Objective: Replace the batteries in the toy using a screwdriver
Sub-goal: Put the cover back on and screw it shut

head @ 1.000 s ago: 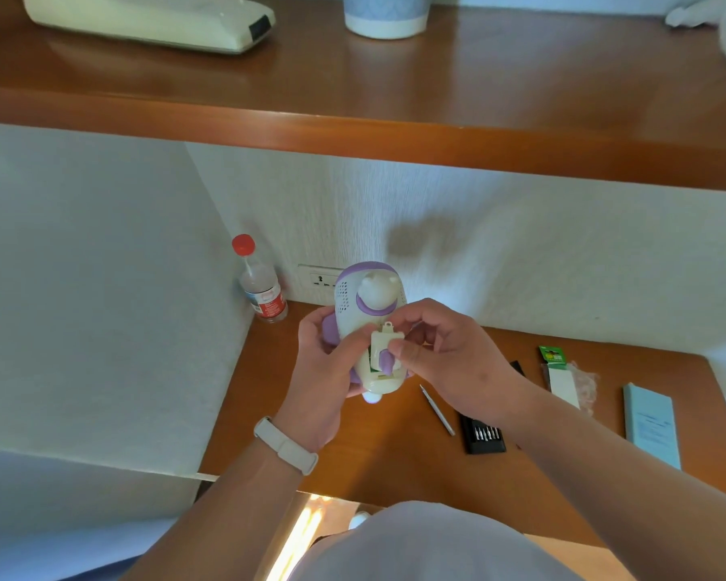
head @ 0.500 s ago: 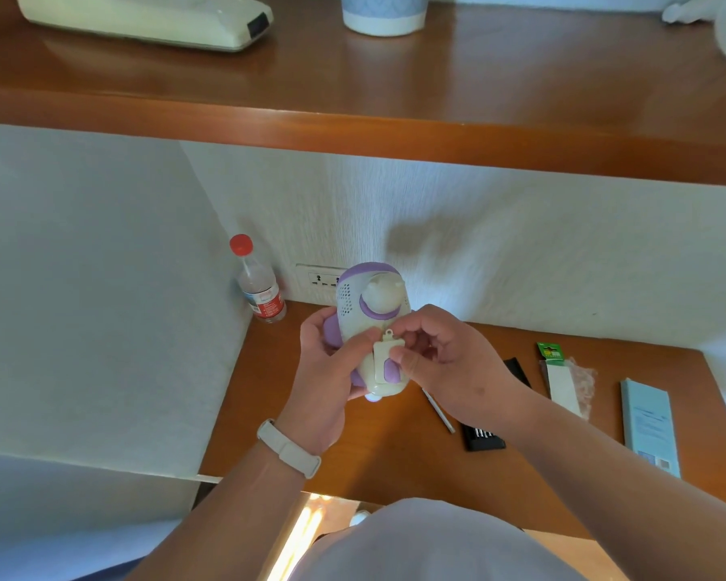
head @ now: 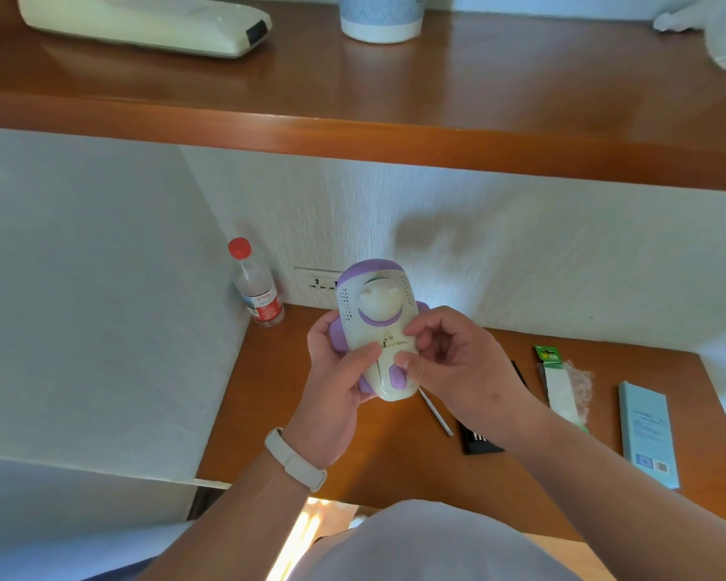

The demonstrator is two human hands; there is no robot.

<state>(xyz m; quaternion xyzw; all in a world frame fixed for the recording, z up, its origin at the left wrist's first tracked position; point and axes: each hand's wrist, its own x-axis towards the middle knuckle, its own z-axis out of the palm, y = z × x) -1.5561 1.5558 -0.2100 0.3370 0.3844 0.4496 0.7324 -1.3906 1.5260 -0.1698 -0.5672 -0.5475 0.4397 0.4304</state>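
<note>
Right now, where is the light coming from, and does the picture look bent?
Head view: the toy casts a shadow on the wall above it, so light likely comes from low behind; the shelf edge looks bowed by the wide lens; a bright patch near the bottom is washed out.

Home — desk [head: 395,467], shelf [head: 478,102] (wall socket [head: 315,283])
</note>
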